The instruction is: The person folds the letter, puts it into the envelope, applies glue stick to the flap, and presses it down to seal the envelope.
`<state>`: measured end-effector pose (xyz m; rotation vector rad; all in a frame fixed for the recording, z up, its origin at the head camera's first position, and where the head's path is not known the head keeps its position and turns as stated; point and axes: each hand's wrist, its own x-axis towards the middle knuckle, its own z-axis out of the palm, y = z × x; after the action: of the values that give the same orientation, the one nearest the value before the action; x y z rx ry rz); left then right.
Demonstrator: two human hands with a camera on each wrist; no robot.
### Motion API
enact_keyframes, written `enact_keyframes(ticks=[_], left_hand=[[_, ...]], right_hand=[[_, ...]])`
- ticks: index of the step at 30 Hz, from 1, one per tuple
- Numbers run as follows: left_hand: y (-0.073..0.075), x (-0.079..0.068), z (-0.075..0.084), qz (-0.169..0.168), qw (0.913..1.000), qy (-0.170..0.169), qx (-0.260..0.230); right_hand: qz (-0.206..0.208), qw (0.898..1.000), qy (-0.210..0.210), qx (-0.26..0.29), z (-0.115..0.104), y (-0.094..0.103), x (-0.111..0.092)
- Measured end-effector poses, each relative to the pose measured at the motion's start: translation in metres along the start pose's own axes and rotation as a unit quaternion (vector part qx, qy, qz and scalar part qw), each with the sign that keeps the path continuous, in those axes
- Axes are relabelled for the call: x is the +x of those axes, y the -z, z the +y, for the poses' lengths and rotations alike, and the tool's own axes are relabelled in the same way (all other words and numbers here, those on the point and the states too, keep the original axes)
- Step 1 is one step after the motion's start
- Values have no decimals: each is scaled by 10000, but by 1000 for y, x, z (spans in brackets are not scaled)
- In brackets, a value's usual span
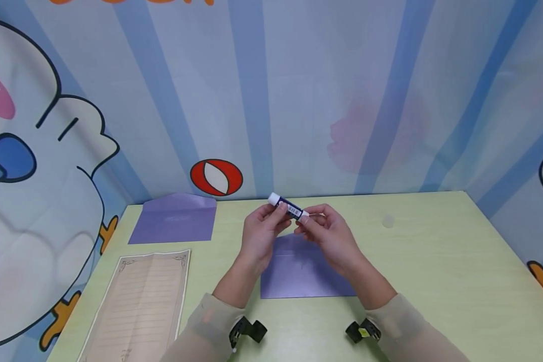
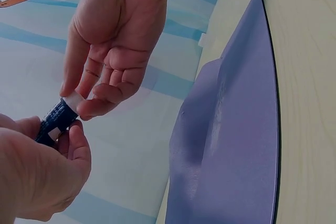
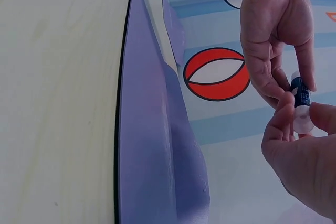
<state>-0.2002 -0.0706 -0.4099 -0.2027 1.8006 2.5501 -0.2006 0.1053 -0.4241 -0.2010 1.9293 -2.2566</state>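
From my station I see both hands closed down to the thickness of one slim glue stick [image 1: 293, 209], held in the air above the nearer purple envelope [image 1: 306, 275]. The left hand [image 1: 260, 230] grips its dark body between thumb and fingers; the right hand [image 1: 332, 237] pinches the pale end. I can't tell whether that end is bare glue or plastic collar.

What worries me first is the pinch: the tube is narrow and only fingertips bear on it, so a twist or pull with uneven force could make it slip and drop onto the envelope. If glue is exposed there, I judge a smear on the fingers or the paper likely. Too much turning could also push out more glue than is wanted, and soft glue may snap off.

A small translucent piece [image 1: 387, 221], which I take for a cap, sits on the table [image 1: 457, 281] beyond the right hand — light enough, I think, for a sleeve to knock away.

As for containers, the nearer envelope has its flap lifted on the far side, and the other envelope [image 1: 172, 222] shows its flap too. I can't see inside either — but the lined sheet [image 1: 140, 296] lies outside both, at the left.
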Motion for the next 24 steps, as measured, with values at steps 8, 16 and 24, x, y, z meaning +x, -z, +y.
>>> enact_keyframes(ticks=[8,16,24], left_hand=[[0,1,0,34,10000,-17,-21],[-1,0,0,-15,10000,-9,6],[0,0,0,-9,10000,-15,13]], right_hand=[[180,9998,29,-117,-1,-2,-1],[17,9973,-694,239,-1,1,2],[30,9998,-148,109,0,0,0]])
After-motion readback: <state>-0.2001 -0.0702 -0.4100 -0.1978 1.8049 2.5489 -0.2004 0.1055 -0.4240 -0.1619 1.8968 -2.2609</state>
